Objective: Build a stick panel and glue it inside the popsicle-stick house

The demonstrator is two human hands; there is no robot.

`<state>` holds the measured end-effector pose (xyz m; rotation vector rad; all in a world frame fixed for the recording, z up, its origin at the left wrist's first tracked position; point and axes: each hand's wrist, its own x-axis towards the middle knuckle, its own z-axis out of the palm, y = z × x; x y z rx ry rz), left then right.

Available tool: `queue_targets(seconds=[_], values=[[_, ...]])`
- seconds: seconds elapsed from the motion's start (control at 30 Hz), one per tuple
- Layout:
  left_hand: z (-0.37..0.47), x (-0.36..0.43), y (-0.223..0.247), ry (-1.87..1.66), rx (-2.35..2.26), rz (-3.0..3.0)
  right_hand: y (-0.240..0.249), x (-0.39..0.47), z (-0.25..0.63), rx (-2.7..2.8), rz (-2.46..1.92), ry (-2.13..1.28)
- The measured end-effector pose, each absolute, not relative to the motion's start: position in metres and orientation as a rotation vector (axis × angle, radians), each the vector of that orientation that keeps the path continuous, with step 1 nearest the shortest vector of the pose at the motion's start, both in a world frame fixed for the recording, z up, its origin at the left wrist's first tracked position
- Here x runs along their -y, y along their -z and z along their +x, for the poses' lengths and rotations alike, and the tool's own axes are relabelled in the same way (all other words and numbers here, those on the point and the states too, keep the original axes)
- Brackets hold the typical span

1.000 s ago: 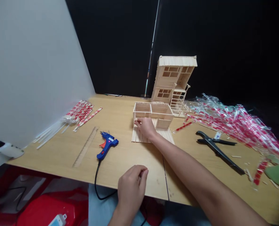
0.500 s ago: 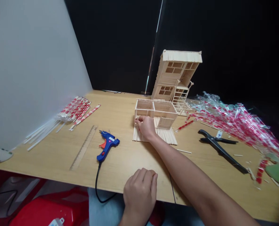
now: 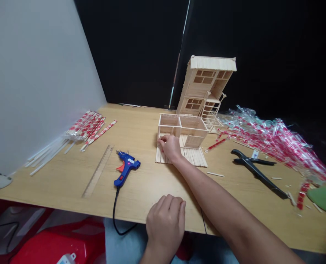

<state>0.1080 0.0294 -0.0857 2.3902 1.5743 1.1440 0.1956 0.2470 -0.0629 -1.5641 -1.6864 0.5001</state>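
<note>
My right hand (image 3: 170, 147) reaches to the front left corner of a low, roofless house model (image 3: 194, 129) built of thin wooden sticks. Its thumb and fingers are pinched together at that corner; whatever lies between the fingertips is too small to make out. The model stands on a base of sticks (image 3: 194, 158) laid side by side. Near the table's front edge rests my left hand (image 3: 165, 218), curled into a fist with nothing showing in it. A blue hot glue gun (image 3: 127, 168) with an orange trigger lies to the left, its small light glowing red.
A taller stick house (image 3: 198, 86) with a ladder stands behind. Left lie a ruler (image 3: 97, 171) and wrapped sticks (image 3: 86, 124); right, black cutters (image 3: 258, 172), a loose stick (image 3: 215, 174) and a heap of red-and-clear wrappers (image 3: 278, 143). The glue gun's cord (image 3: 114, 211) hangs over the edge.
The view has shifted slightly. My right hand keeps its pinch at the same corner of the model, and my left fist stays at the table edge.
</note>
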Motion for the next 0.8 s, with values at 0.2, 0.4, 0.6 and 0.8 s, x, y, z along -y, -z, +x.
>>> queue_targets(seconds=[0.2, 0.4, 0.6, 0.8], values=[[0.108, -0.029, 0.0858, -1.124, -1.58, 2.377, 0.0651, -0.2493, 0.1963, 1.701, -1.581, -0.48], [0.1079, -0.0282, 0.0864, -1.123, -1.575, 2.365, 0.0667, -0.2506, 0.1959, 1.711, -1.569, -0.441], [0.1087, -0.0275, 0.0866, -1.144, -1.587, 2.357, 0.0672, -0.2495, 0.1943, 1.689, -1.578, -0.446], [0.109, -0.0275, 0.0865, -1.14, -1.572, 2.339, 0.0676, -0.2506, 0.1933, 1.679, -1.596, -0.443]])
